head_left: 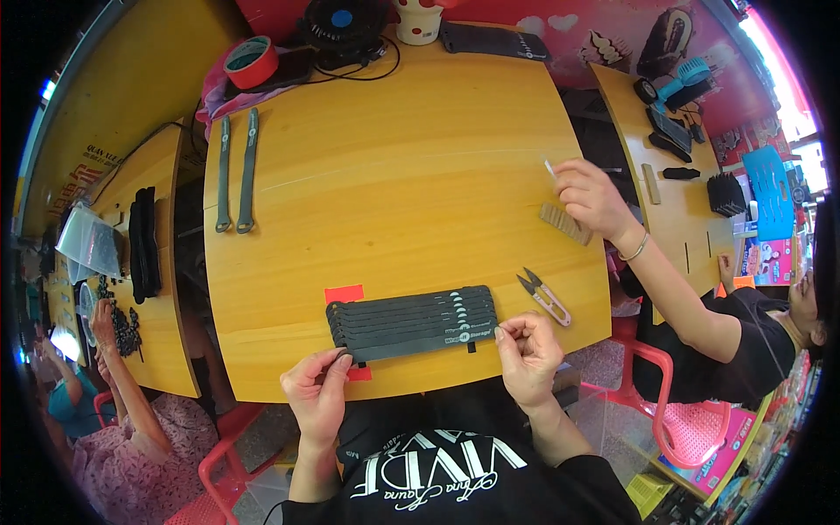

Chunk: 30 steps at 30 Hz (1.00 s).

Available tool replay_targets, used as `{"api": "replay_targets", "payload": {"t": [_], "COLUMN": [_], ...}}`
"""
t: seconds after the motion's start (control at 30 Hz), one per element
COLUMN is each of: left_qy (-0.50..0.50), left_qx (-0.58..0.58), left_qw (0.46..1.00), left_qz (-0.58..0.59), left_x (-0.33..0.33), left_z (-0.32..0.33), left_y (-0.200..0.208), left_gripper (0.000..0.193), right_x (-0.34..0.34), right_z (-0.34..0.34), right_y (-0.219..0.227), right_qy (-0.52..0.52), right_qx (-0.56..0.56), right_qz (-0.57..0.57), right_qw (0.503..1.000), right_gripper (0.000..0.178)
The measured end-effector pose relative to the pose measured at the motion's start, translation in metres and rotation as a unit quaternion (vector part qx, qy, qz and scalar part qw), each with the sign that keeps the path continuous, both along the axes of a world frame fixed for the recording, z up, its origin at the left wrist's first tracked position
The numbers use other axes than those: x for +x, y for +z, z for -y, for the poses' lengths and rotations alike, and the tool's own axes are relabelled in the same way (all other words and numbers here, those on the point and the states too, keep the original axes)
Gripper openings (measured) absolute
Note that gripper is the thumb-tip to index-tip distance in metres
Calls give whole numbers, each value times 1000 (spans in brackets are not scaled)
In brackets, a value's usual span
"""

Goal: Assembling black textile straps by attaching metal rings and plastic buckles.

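Observation:
A fanned row of dark grey straps [407, 317] with pale printing lies near the table's front edge, each overlapping the one behind it. My left hand [317, 394] pinches the left end of the nearest strap between thumb and finger. At that strap's right end, my right hand [530, 354] is closed in a pinch too. A piece of red tape [344, 293] shows behind the row's left end, with more red by my left fingers. Right of the row lie thread snips [546, 298] with dark blades, apart from my right hand.
A co-worker's hand [588, 197] reaches in from the right, holding a small white piece above a tan ridged block [565, 224]. Two loose straps [248, 175] lie at the far left. Behind them are a red tape roll [251, 63] and a black fan [343, 28].

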<state>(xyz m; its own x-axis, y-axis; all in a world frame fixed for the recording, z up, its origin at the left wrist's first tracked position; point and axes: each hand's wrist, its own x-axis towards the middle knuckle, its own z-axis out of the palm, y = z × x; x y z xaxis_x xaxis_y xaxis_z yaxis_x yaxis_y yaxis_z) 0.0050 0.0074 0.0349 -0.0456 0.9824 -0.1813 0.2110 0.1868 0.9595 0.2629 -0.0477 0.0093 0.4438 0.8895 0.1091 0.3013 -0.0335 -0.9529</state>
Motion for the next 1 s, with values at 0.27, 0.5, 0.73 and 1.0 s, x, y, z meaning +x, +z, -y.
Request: {"api": "replay_targets", "payload": {"t": [0.27, 0.5, 0.73, 1.0], "left_qy": [-5, -2, -9, -20], "left_qx": [-4, 9, 15, 17], "left_qw": [1000, 1000, 999, 998], "left_qz": [-24, -28, -36, -53], "left_x": [0, 1, 2, 2], "left_z": [-1, -1, -2, -3], "left_y": [0, -2, 0, 2], "left_gripper": [7, 6, 7, 7], "right_x": [-2, -2, -2, -3], "right_z": [-1, -3, -3, -4], "right_y": [2, 1, 0, 1], "right_qy": [-13, -15, -18, -29], "right_qx": [-9, -2, -13, -10], "right_qz": [-1, 6, 21, 23], "right_qw": [1000, 1000, 1000, 999], "right_gripper": [19, 20, 20, 20]}}
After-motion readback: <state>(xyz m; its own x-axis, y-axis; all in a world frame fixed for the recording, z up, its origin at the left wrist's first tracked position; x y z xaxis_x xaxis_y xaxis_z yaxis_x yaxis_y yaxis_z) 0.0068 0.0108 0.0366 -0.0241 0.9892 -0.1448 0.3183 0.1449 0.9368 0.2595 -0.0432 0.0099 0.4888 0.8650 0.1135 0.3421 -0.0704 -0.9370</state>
